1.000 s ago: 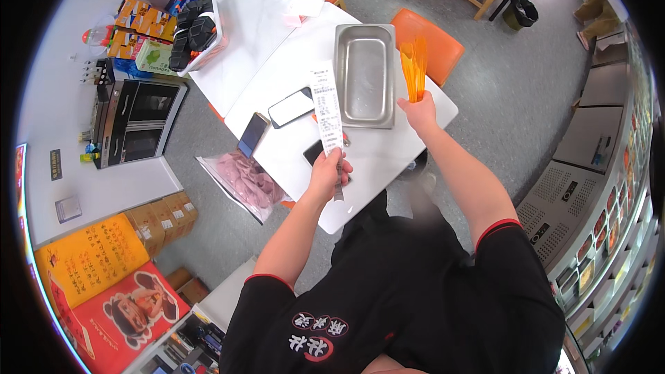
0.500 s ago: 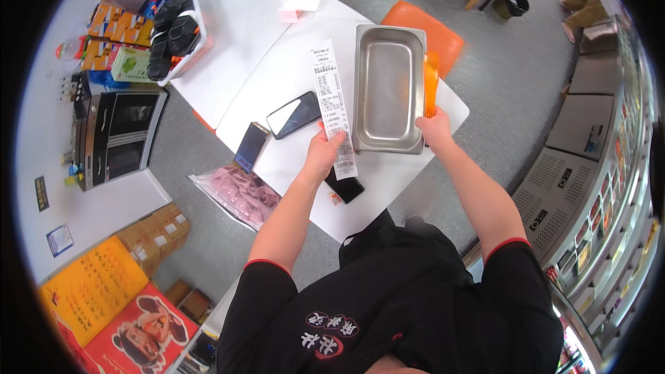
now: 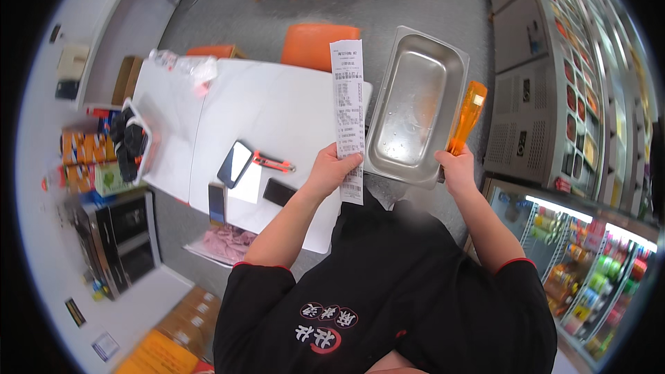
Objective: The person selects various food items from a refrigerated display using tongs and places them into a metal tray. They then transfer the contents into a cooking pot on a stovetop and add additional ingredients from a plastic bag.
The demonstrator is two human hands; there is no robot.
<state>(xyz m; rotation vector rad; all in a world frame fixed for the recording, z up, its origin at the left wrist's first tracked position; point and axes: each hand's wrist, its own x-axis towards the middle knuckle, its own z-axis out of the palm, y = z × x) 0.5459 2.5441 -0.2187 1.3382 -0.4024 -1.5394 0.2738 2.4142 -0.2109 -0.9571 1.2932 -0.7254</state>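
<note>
My left hand (image 3: 331,172) is closed on a long printed paper receipt (image 3: 349,107), held upright with the thumb across its lower part. In my right hand (image 3: 458,169) are orange tongs (image 3: 468,119), pointing away from me. A deep rectangular steel pan (image 3: 410,114), with a few water drops inside, is tilted between my hands, off the table's right end. Its near right corner meets my right hand; the fingers beneath are hidden. I cannot tell whether my left fingers also touch the pan behind the receipt.
On the white table (image 3: 291,111) lie a phone (image 3: 235,165), a red-and-black box cutter (image 3: 274,162), and another dark phone (image 3: 278,192). An orange chair (image 3: 317,45) stands beyond. At right are a steel refrigerated counter (image 3: 523,111) and a lit drinks fridge (image 3: 582,263).
The pan has come off the table and moved right, now tilted, along with the tongs and receipt. My view has turned right, and a box cutter formerly hidden now shows.
</note>
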